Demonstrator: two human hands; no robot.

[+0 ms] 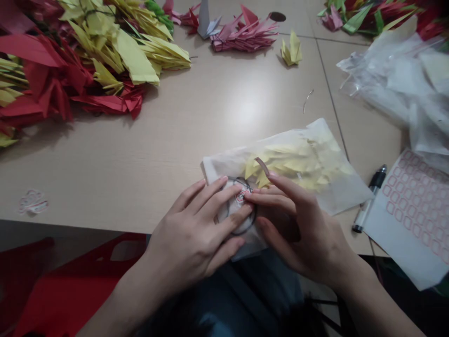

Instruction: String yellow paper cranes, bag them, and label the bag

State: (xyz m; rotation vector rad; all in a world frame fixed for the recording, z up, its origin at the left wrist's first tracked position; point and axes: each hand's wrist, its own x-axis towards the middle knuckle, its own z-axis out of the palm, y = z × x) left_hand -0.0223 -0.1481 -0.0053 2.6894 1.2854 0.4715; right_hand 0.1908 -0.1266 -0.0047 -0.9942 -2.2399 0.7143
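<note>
A translucent plastic bag [336,180] with folded yellow paper pieces [298,161] inside lies at the table's front edge. My left hand [196,224] rests flat on its near end, fingers spread. Under those fingers shows a dark ring-shaped loop [244,229], partly hidden. A small white sticker with a red outline [242,195] sits within the loop, between my fingers. My right hand [298,220] touches the sticker with extended fingers, its thumb apart. A small curved strip [261,165] clings to its index fingertip.
Red and yellow folded-paper bundles [115,61] lie at back left, a pink bundle [245,35] and one yellow piece [292,50] farther back. At right are clear plastic bags [396,70], a black marker [370,199] and a sticker sheet [414,210]. A red stool [77,290] stands below left.
</note>
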